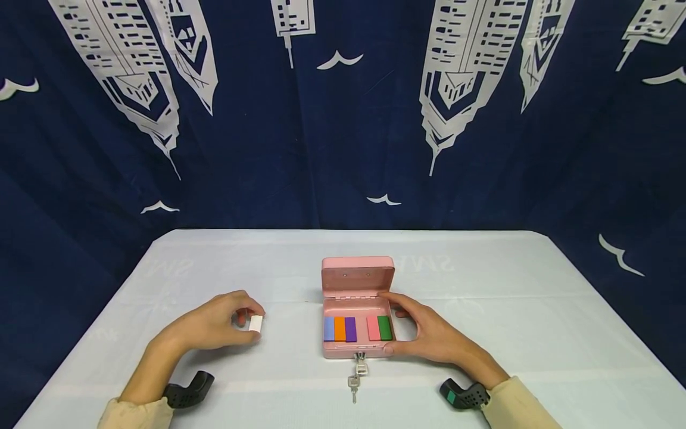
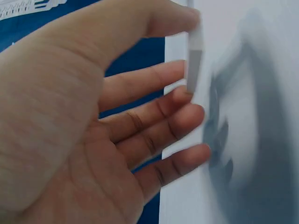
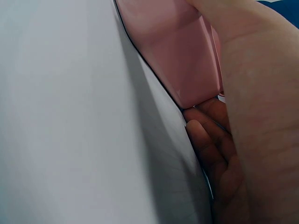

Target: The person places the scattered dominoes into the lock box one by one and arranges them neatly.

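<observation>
My left hand (image 1: 222,322) pinches a small white block (image 1: 255,323) between thumb and fingertips, over the table left of a pink metal cash box (image 1: 356,350). In the left wrist view the white block (image 2: 195,60) appears edge-on, the other fingers spread behind it. The box's lid stands raised. Inside lie a blue block (image 1: 329,329), an orange block (image 1: 340,329) and a purple block (image 1: 351,329); apart from them, a pink block (image 1: 373,328) and a green block (image 1: 384,328) sit side by side. My right hand (image 1: 429,333) grips the box's right side, thumb at the front corner, fingers toward the back.
A lock with keys (image 1: 354,381) hangs from the box's front onto the white-covered table (image 1: 257,393). Dark wrist devices (image 1: 189,390) are worn on both wrists. Behind the table hangs a dark blue curtain (image 1: 321,137) with white prints.
</observation>
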`<action>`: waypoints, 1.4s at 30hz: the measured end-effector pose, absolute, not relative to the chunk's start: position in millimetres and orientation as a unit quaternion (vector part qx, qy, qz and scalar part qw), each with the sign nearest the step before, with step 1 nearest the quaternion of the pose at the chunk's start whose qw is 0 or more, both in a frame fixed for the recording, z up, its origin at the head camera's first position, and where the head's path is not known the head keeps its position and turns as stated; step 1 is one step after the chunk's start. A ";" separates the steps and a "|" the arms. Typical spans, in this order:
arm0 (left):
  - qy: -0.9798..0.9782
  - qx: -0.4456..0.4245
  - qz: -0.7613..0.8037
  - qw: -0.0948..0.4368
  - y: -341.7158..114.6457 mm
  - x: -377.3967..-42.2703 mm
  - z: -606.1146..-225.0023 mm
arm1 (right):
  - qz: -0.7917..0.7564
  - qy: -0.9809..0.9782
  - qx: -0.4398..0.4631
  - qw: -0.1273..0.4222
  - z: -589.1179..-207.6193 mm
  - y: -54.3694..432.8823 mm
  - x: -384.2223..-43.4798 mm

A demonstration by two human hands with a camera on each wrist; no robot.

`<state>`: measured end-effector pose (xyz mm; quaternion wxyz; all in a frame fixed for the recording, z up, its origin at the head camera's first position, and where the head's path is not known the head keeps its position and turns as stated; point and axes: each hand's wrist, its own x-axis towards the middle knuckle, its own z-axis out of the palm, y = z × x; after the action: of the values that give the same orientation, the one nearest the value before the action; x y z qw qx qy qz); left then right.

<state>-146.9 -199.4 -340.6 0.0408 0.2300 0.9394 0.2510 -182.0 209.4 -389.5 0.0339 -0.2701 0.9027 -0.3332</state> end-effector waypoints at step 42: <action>0.899 0.304 0.295 -0.113 -75.9 -140.4 -330.4 | -0.344 0.894 -0.285 0.031 -390.8 210.1 -182.8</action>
<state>-140.4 -75.9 -330.4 -0.1125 0.3038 0.8988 0.2952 -182.8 210.1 -390.8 0.0306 -0.2847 0.8942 -0.3442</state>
